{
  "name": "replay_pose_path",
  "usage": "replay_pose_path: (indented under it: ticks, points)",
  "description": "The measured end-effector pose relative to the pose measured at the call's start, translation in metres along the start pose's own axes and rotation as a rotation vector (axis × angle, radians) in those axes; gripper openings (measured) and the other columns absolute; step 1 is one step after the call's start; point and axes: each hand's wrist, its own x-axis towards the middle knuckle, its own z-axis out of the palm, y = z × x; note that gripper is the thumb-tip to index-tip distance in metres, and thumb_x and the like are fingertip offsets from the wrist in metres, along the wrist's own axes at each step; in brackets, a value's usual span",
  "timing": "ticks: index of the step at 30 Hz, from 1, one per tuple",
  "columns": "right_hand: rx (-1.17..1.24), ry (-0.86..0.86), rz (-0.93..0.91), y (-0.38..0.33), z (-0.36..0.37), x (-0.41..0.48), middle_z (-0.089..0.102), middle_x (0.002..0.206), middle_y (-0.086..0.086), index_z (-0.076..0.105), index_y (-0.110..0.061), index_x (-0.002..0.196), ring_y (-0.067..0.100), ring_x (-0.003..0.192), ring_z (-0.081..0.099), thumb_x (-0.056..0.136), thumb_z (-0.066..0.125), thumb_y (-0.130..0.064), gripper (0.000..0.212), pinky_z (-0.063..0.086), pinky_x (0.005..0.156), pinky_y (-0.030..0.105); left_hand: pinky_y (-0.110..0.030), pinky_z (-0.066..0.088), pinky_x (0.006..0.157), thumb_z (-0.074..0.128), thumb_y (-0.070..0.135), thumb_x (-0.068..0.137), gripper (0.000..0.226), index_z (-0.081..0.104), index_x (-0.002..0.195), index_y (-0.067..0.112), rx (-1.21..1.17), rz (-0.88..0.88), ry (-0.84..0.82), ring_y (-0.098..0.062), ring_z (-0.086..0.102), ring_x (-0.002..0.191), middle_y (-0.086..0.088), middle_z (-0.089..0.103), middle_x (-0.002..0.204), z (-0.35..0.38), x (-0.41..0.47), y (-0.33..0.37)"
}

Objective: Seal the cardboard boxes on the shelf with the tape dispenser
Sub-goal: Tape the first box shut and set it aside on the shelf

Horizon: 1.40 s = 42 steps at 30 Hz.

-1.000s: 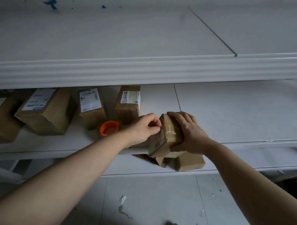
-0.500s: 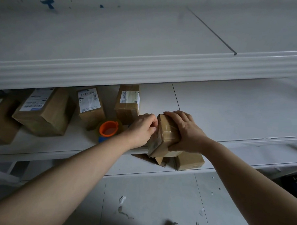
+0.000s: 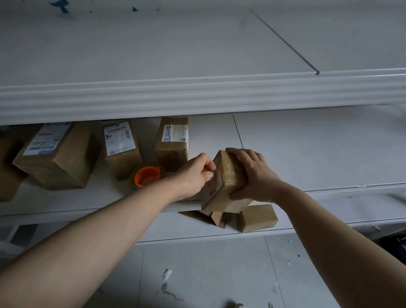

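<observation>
**Both hands on a small box at the shelf edge**

The right hand (image 3: 254, 177) grips a small cardboard box (image 3: 221, 189), fingers curled over its top, and holds it tilted at the front edge of the middle shelf (image 3: 313, 154). The left hand (image 3: 195, 174), fingers curled, pinches at the box's upper left edge. The orange tape dispenser (image 3: 147, 177) lies on the shelf just left of that hand.

White shelf board (image 3: 314, 147): to the left of the left hand (image 3: 194, 174) labelled cardboard boxes (image 3: 121, 148) stand in a row, with the orange tape dispenser (image 3: 147, 176) just beside the wrist. On the lower board (image 3: 182, 229), beneath the right hand (image 3: 254, 177), lie a small plain box (image 3: 257, 218) and an open-flapped box (image 3: 208, 217).
</observation>
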Motion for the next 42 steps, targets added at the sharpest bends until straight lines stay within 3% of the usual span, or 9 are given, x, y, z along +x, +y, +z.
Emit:
replay_pose_path:
  ticks: [7, 13, 17, 21, 24, 29, 33, 37, 42]
  points:
    - [0.104, 0.002, 0.054, 0.007, -0.005, 0.004, 0.03, 0.143, -0.006, 0.021, -0.039, 0.146, 0.02, 0.131, 0.022, 0.054, 0.09, -0.023, 0.116, 0.035, 0.107, 0.044, -0.028, 0.045, 0.093, 0.049, 0.004, 0.095, 0.03, 0.061, 0.121, 0.014, 0.082, 0.157, 0.16, -0.016, 0.054, 0.106, -0.002, 0.06, 0.117, 0.006, 0.005, -0.01]
    - [0.082, -0.001, 0.037, 0.005, -0.004, 0.004, 0.03, 0.143, -0.006, 0.021, -0.039, 0.146, 0.019, 0.131, 0.021, 0.054, 0.09, -0.025, 0.116, 0.034, 0.106, 0.042, -0.017, 0.044, 0.069, 0.062, 0.01, 0.09, 0.012, 0.067, 0.1, 0.014, 0.015, 0.186, 0.291, -0.008, 0.055, 0.08, 0.002, 0.064, 0.093, 0.011, 0.009, -0.007]
    - [0.07, -0.014, 0.018, 0.005, -0.004, 0.002, 0.029, 0.142, -0.008, 0.021, -0.039, 0.146, 0.017, 0.131, 0.019, 0.055, 0.089, -0.026, 0.115, 0.034, 0.106, 0.041, -0.027, 0.049, 0.073, 0.056, 0.009, 0.092, 0.007, 0.058, 0.088, 0.015, 0.057, 0.194, 0.223, -0.016, 0.056, 0.083, 0.0, 0.059, 0.089, 0.01, 0.016, -0.006]
    - [0.051, -0.008, 0.029, 0.007, -0.005, 0.0, 0.03, 0.142, -0.008, 0.02, -0.041, 0.145, 0.017, 0.131, 0.021, 0.054, 0.09, -0.029, 0.115, 0.037, 0.106, 0.044, -0.018, 0.033, 0.059, 0.044, 0.012, 0.097, 0.012, 0.042, 0.086, 0.016, 0.167, 0.229, 0.126, -0.008, 0.043, 0.071, 0.006, 0.043, 0.08, 0.01, 0.013, -0.005]
    - [0.035, 0.005, 0.059, 0.005, -0.005, 0.003, 0.03, 0.142, -0.009, 0.019, -0.042, 0.145, 0.017, 0.13, 0.021, 0.054, 0.089, -0.032, 0.115, 0.039, 0.104, 0.046, -0.024, 0.036, 0.059, 0.042, 0.017, 0.098, 0.014, 0.04, 0.084, 0.017, 0.185, 0.243, 0.092, -0.012, 0.043, 0.07, 0.002, 0.045, 0.08, 0.003, 0.01, 0.002]
    - [0.003, -0.015, 0.066, -0.006, -0.003, 0.009, 0.03, 0.142, -0.009, 0.019, -0.043, 0.145, 0.018, 0.131, 0.02, 0.054, 0.089, -0.032, 0.115, 0.041, 0.101, 0.049, -0.033, 0.047, 0.068, 0.049, 0.014, 0.095, 0.005, 0.048, 0.092, 0.017, -0.059, 0.05, 0.076, -0.02, 0.055, 0.077, -0.011, 0.058, 0.085, -0.006, 0.007, 0.0]
    - [0.008, -0.011, 0.062, -0.003, -0.002, 0.008, 0.029, 0.142, -0.009, 0.019, -0.043, 0.145, 0.018, 0.131, 0.019, 0.054, 0.089, -0.032, 0.116, 0.041, 0.102, 0.049, -0.031, 0.049, 0.075, 0.059, 0.005, 0.089, 0.031, 0.048, 0.118, 0.01, -0.505, -0.127, -0.038, -0.024, 0.062, 0.093, -0.015, 0.064, 0.104, -0.003, 0.005, -0.002]
    - [0.017, -0.001, 0.059, -0.001, -0.001, 0.006, 0.029, 0.142, -0.01, 0.02, -0.044, 0.145, 0.016, 0.131, 0.019, 0.052, 0.089, -0.03, 0.116, 0.04, 0.102, 0.049, -0.028, 0.05, 0.067, 0.067, 0.0, 0.082, 0.022, 0.061, 0.101, 0.01, -0.329, -0.134, 0.009, -0.023, 0.06, 0.088, -0.011, 0.065, 0.099, 0.004, 0.006, -0.005]
    - [-0.037, -0.015, 0.058, -0.004, 0.001, 0.007, 0.027, 0.144, -0.012, 0.016, -0.047, 0.144, 0.015, 0.132, 0.018, 0.053, 0.088, -0.035, 0.117, 0.041, 0.101, 0.051, -0.024, 0.045, 0.065, 0.059, 0.008, 0.091, 0.007, 0.062, 0.088, 0.013, -0.286, -0.19, -0.203, -0.013, 0.05, 0.077, -0.003, 0.058, 0.086, -0.035, 0.0, 0.001]
